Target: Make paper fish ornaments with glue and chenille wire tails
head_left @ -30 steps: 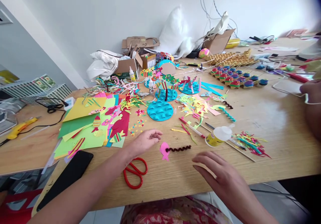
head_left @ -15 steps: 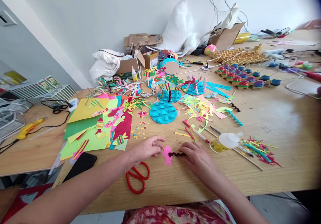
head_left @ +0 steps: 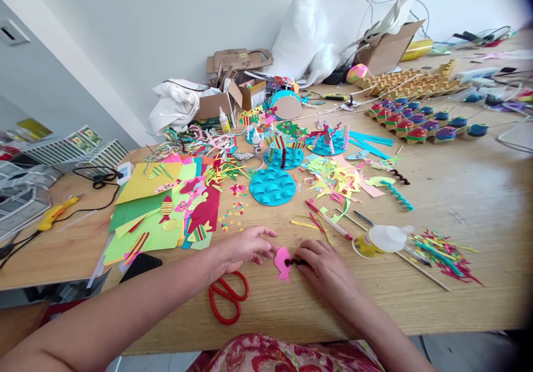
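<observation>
A small pink paper fish (head_left: 282, 262) lies on the table between my hands, its tail toward me. The curled end of a dark twisted pipe cleaner (head_left: 293, 261) rests on the fish, and its other end runs under the fingers of my right hand (head_left: 327, 266), which are closed on it. Just left of the fish is my left hand (head_left: 249, 248), fingers apart, with the fingertips close to the fish's edge and nothing held. Red-handled scissors (head_left: 229, 298) lie below my left hand.
A glue bottle (head_left: 377, 241), wooden sticks and a pen lie to the right, beside paper scraps (head_left: 447, 255). Ahead sits a scalloped blue disc (head_left: 272, 186). Coloured paper sheets (head_left: 145, 216) and a black phone (head_left: 141, 266) are at the left.
The view has shifted slightly. My right hand has come closer to the fish, so less of the pipe cleaner shows. My left fingertips are nearer the fish's edge.
</observation>
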Available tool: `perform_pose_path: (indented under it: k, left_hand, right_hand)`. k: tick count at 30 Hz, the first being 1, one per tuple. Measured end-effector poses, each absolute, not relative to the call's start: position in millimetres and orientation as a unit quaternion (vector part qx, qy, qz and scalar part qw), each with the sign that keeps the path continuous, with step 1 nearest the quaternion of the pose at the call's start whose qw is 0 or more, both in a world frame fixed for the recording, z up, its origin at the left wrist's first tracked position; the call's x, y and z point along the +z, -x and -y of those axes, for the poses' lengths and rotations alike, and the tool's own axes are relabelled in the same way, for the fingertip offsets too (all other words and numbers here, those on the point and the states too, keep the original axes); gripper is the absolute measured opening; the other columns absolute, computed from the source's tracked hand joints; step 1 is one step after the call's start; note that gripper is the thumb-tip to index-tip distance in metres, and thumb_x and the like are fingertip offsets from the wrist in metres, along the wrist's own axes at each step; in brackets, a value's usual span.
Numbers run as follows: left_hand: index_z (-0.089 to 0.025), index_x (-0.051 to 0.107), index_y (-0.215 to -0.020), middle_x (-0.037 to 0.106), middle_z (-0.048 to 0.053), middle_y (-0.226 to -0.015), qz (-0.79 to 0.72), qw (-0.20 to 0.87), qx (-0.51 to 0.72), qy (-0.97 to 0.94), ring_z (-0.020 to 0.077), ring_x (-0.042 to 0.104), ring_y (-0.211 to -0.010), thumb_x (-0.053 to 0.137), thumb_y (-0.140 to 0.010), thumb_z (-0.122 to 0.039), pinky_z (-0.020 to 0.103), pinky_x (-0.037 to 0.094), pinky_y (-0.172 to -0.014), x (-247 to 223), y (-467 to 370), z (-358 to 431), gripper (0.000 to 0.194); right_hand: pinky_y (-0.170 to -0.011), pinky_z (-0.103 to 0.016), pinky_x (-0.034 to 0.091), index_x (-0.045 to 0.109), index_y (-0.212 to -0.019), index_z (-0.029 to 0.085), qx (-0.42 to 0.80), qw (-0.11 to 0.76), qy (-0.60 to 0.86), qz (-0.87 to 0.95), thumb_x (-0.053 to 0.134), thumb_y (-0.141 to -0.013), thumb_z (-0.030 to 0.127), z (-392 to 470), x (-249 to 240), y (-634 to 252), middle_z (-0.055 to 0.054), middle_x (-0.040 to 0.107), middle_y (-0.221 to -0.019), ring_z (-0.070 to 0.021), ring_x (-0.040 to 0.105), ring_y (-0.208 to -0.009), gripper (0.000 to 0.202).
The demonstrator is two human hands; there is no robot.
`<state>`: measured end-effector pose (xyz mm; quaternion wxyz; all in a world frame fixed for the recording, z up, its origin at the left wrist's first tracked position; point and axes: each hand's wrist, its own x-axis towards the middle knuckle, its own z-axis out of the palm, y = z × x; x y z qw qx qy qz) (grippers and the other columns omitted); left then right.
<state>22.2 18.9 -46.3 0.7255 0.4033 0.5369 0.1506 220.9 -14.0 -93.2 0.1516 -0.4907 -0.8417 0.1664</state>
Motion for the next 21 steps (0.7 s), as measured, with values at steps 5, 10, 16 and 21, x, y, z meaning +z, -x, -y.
perform_pose_path:
  k: [5,10,16,21]
  left_hand:
    - [-0.017,0.051,-0.098,0.065,0.004,-0.083,-0.528,0.756,0.161,-0.352,0.0121,0.057,-0.075,0.063,-0.063,-0.019,0.024,0.035,-0.066,-44.4,-25.9,-22.4,0.036]
    - [-0.015,0.049,-0.096,0.066,0.006,-0.082,-0.489,0.785,0.185,-0.331,0.0147,0.061,-0.08,0.064,-0.065,-0.019,0.03,0.039,-0.079,-46.4,-27.1,-22.1,0.035]
    - [-0.015,0.049,-0.096,0.065,0.006,-0.084,-0.474,0.796,0.198,-0.32,0.0145,0.061,-0.076,0.068,-0.063,-0.02,0.032,0.04,-0.079,-46.3,-29.5,-20.4,0.039]
    - [-0.015,0.049,-0.1,0.063,0.005,-0.084,-0.482,0.775,0.215,-0.348,0.0136,0.059,-0.075,0.072,-0.062,-0.024,0.027,0.04,-0.07,-53.1,-30.8,-15.6,0.045]
  right_hand:
    - [-0.074,-0.034,0.045,0.066,-0.086,0.022,0.175,0.16,0.488,0.84,0.058,-0.076,0.012,14.6,-94.0,-222.6,-0.004,0.063,-0.086,-0.0202,0.057,-0.084,0.016]
    - [-0.073,-0.034,0.045,0.065,-0.081,0.019,0.191,0.168,0.489,0.834,0.057,-0.078,0.013,14.9,-94.3,-224.1,-0.005,0.063,-0.086,-0.0201,0.057,-0.082,0.011]
    - [-0.071,-0.033,0.046,0.065,-0.082,0.019,0.192,0.219,0.487,0.823,0.056,-0.078,0.014,15.9,-95.8,-225.3,-0.005,0.064,-0.085,-0.0192,0.057,-0.08,0.011]
    - [-0.07,-0.031,0.045,0.065,-0.083,0.02,0.193,0.246,0.484,0.817,0.056,-0.079,0.015,14.7,-95.3,-222.0,-0.004,0.065,-0.081,-0.0187,0.058,-0.079,0.011]
